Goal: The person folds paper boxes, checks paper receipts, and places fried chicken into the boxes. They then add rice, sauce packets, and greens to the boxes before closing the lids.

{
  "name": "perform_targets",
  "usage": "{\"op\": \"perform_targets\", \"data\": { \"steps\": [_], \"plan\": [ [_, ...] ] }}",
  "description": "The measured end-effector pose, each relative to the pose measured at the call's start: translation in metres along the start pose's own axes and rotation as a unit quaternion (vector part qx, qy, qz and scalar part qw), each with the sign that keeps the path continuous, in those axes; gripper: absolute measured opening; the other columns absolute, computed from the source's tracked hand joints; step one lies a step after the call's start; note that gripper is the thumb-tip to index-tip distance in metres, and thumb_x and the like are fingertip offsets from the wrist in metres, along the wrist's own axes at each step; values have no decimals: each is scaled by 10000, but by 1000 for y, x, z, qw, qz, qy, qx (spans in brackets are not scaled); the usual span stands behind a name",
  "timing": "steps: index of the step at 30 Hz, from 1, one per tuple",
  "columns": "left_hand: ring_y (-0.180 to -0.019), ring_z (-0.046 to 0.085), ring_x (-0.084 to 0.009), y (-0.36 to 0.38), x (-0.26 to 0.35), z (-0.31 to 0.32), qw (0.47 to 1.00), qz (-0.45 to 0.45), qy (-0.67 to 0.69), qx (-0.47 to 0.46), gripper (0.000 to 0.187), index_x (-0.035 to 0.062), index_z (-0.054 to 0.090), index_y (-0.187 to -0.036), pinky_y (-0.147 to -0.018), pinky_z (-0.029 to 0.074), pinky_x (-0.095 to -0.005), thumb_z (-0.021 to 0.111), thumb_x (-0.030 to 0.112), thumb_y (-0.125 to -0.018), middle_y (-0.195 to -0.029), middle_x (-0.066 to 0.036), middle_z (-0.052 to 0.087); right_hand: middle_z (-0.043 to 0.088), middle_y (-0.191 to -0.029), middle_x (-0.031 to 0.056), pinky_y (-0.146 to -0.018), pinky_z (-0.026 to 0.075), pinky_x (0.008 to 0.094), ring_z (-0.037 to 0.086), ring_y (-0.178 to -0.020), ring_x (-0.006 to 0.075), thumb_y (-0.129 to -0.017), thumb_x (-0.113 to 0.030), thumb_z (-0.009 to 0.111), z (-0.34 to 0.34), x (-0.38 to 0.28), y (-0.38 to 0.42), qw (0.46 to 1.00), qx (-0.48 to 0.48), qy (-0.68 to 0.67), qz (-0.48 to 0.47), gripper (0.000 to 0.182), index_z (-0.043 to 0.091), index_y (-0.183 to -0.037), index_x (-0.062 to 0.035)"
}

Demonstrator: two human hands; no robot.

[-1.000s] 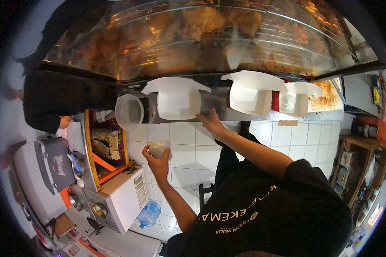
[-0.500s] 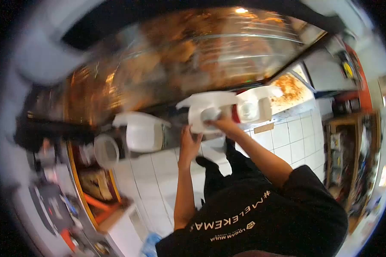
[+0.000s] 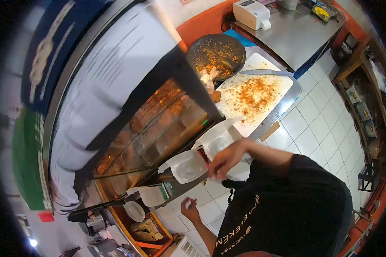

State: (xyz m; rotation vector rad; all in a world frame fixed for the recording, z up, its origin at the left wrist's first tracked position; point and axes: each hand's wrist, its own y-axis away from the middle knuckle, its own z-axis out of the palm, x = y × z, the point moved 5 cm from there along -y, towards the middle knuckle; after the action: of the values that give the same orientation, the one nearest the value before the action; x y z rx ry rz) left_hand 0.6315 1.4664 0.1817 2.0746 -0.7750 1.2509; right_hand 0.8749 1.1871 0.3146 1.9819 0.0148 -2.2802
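- White paper boxes (image 3: 188,166) stand open in a row on the counter (image 3: 283,105) ledge, below the glass display case (image 3: 158,128).
- Right hand (image 3: 225,159) hovers over the boxes, fingers loosely curled, holding nothing.
- Left hand (image 3: 190,209) hangs lower over the tiled floor (image 3: 317,111), half open and empty.
- Crumb-strewn cutting board (image 3: 253,96) lies beyond.

- A white cutting board (image 3: 255,96) strewn with orange crumbs lies on the counter, a knife (image 3: 265,72) along its far edge.
- A dark round pan (image 3: 216,53) of crumbs sits touching the board's far corner.
- A white printer (image 3: 252,13) stands on the steel table (image 3: 295,40).
- A glass warmer case (image 3: 158,128) holds fried pieces.
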Motion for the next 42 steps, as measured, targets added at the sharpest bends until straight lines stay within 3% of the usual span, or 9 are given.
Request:
{"op": "perform_targets", "data": {
  "steps": [4,8,12,19,24,30,34,38,42],
  "plan": [
    [-601,663,-207,74,-8,20,992,-87,18,95,152,-44,605,-909,-525,567,-303,736,20,-865,-789,-104,633,688,-949,130,-765,558,316,692,-875,177,-895,-103,671,-129,3,120,950,309,-22,-30,281,621,-1132,38],
    [-589,652,-197,94,23,73,980,-158,59,107,221,-55,616,-985,-564,563,-293,728,119,-907,-797,-105,633,679,-911,205,-724,540,435,687,-833,362,-879,-159,637,-226,7,113,500,758,417,-46,213,640,-992,21],
    [-772,716,-223,75,84,115,998,-47,-29,-13,235,-54,612,-1110,-678,583,-305,673,100,-944,-954,-142,679,672,-853,195,-767,519,437,658,-824,358,-787,-66,607,-299,87,75,586,735,341,28,91,644,-827,7],
    [-817,702,-186,50,259,168,987,154,-35,-19,213,-16,637,-1117,-735,554,-299,676,72,-927,-942,-109,686,603,-804,45,-613,414,243,500,-681,68,-963,-31,608,-167,-44,161,700,656,265,-99,81,605,-886,-8],
    [-802,672,-199,67,394,221,888,441,-126,2,207,19,656,-1030,-721,543,-315,728,16,-836,-935,-72,666,658,-945,96,-794,505,309,652,-900,227,-827,65,676,-48,-120,165,820,430,353,-138,122,609,-854,-33],
    [-762,671,-207,64,355,223,893,439,47,-90,163,17,641,-827,-658,543,-303,760,-61,-747,-906,-87,642,589,-1030,116,-781,506,323,625,-957,255,-808,65,679,12,-140,173,838,380,369,-129,93,665,-835,-23],
    [-702,661,-209,90,357,207,851,524,-2,9,155,-10,606,-830,-593,534,-292,732,-65,-759,-847,-94,628,551,-925,118,-702,492,341,603,-837,247,-806,57,686,37,-148,170,619,550,560,30,225,721,-1022,2],
    [-754,662,-223,122,358,167,795,602,-6,68,159,-20,635,-849,-606,533,-323,738,-65,-736,-878,-84,645,655,-937,156,-719,513,323,655,-823,235,-907,2,650,66,-146,139,747,565,294,193,312,609,-1207,79],
    [-804,668,-239,151,346,123,776,627,-9,64,162,-37,670,-860,-641,543,-328,753,-34,-721,-901,-95,656,651,-1182,174,-944,536,325,661,-1118,278,-957,-42,623,82,-116,83,820,558,55,-112,407,510,-1324,93]
  ]
}}
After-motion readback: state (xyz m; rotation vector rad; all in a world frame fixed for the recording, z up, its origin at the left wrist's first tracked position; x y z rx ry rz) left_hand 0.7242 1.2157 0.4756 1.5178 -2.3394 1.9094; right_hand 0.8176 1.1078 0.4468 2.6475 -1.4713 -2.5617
